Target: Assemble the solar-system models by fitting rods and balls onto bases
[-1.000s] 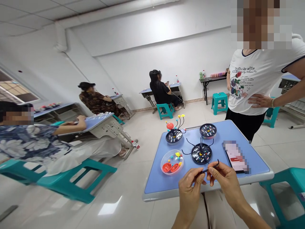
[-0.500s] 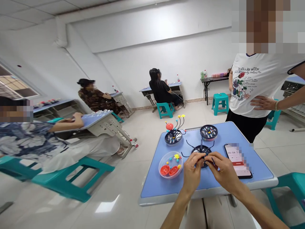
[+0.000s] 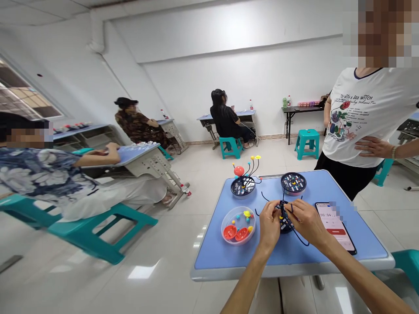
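Observation:
Both my hands work at a round black base [image 3: 285, 224] printed with small planets, lying on the blue desk. Thin curved black rods stick out from its centre. My left hand [image 3: 270, 223] is closed, pinching the central post of the base. My right hand [image 3: 307, 220] is closed on a black curved rod [image 3: 301, 238], whose long end hangs below the fingers towards the desk's front edge. The fingers hide where rod and post meet. To the left, a clear round tub [image 3: 225, 240] holds red half-shells [image 3: 229, 231] and small coloured balls.
Behind stand a finished-looking planet model [image 3: 242, 186] with coloured balls on rods and another round black base [image 3: 293, 183]. A phone [image 3: 337, 229] showing a timer lies at the right of the desk [image 3: 216, 266]. A person stands beyond the desk's right corner; others sit at desks further off.
My right hand has turned, and a rod's long end now swings out below it. My left hand stays at the base's centre. The whole view has shifted slightly.

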The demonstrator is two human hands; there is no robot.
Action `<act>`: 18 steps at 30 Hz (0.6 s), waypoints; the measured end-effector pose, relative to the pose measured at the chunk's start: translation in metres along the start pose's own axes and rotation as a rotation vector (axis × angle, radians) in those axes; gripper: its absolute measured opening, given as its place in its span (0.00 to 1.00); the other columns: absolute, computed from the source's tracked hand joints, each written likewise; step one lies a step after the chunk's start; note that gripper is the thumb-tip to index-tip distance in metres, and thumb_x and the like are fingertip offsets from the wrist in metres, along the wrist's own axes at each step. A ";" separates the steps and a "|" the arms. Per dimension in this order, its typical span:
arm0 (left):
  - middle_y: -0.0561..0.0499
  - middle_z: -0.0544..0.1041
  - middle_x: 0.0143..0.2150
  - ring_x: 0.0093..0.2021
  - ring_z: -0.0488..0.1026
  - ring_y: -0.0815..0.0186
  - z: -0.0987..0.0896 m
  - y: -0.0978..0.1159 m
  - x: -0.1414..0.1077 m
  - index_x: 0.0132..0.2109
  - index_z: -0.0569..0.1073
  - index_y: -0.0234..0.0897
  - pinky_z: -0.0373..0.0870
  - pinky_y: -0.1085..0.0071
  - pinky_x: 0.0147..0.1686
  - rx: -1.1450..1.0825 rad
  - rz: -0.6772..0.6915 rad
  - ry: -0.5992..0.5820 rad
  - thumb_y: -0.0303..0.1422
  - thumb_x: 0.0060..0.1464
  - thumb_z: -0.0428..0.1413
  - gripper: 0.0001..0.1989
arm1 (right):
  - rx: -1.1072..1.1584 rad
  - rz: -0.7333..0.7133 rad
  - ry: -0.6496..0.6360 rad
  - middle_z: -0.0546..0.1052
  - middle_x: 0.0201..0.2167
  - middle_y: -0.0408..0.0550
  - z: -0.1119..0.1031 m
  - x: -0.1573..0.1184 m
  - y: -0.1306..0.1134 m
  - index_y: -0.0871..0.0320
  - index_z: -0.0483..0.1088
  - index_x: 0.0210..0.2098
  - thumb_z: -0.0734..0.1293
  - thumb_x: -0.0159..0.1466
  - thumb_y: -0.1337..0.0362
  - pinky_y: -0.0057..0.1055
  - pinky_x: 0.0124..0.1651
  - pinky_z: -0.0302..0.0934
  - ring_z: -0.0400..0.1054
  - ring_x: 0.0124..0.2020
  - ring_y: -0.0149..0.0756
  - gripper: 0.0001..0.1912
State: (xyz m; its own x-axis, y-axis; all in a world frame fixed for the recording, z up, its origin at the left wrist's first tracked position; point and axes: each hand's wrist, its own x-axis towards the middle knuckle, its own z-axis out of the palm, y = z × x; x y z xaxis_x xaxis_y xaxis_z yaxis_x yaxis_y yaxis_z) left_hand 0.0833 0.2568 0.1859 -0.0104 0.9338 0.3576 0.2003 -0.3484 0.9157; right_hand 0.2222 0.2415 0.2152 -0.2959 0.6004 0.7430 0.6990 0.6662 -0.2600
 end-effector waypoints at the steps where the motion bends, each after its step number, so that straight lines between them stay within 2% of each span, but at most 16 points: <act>1: 0.46 0.78 0.43 0.37 0.75 0.65 0.002 -0.002 -0.002 0.45 0.77 0.36 0.73 0.68 0.37 -0.016 -0.013 0.007 0.23 0.54 0.52 0.14 | 0.007 0.006 -0.010 0.77 0.29 0.51 0.001 -0.001 0.000 0.58 0.73 0.34 0.58 0.70 0.70 0.34 0.35 0.62 0.67 0.31 0.38 0.14; 6: 0.45 0.79 0.44 0.35 0.75 0.66 0.008 -0.003 -0.002 0.47 0.77 0.37 0.72 0.70 0.34 -0.095 0.010 0.005 0.24 0.56 0.49 0.16 | -0.028 0.014 -0.063 0.77 0.29 0.52 0.007 -0.004 0.001 0.59 0.73 0.33 0.57 0.70 0.70 0.34 0.34 0.62 0.68 0.31 0.39 0.14; 9: 0.45 0.79 0.43 0.35 0.75 0.66 0.008 -0.003 0.001 0.44 0.79 0.37 0.72 0.72 0.32 -0.114 0.049 -0.019 0.22 0.55 0.48 0.17 | -0.080 -0.009 -0.092 0.77 0.28 0.51 0.008 -0.004 0.003 0.60 0.72 0.31 0.58 0.69 0.72 0.34 0.34 0.62 0.67 0.31 0.39 0.15; 13: 0.47 0.79 0.39 0.30 0.72 0.68 0.007 -0.004 0.005 0.41 0.79 0.36 0.69 0.74 0.29 -0.113 0.059 -0.035 0.23 0.54 0.48 0.16 | -0.139 -0.055 -0.119 0.76 0.27 0.49 0.006 -0.002 0.005 0.60 0.72 0.30 0.59 0.67 0.74 0.33 0.33 0.60 0.66 0.30 0.38 0.13; 18: 0.49 0.78 0.37 0.32 0.71 0.68 0.005 -0.003 0.011 0.39 0.79 0.37 0.68 0.74 0.33 -0.066 0.092 -0.066 0.20 0.51 0.47 0.17 | -0.201 -0.072 -0.192 0.76 0.29 0.49 0.005 0.001 0.008 0.58 0.72 0.26 0.63 0.62 0.76 0.34 0.33 0.58 0.65 0.32 0.39 0.12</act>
State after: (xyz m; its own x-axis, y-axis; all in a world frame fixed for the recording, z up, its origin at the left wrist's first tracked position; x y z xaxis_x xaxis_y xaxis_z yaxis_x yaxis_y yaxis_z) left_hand 0.0870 0.2688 0.1860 0.0700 0.9004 0.4294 0.1323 -0.4350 0.8906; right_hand 0.2245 0.2494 0.2106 -0.4542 0.6403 0.6195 0.7811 0.6206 -0.0687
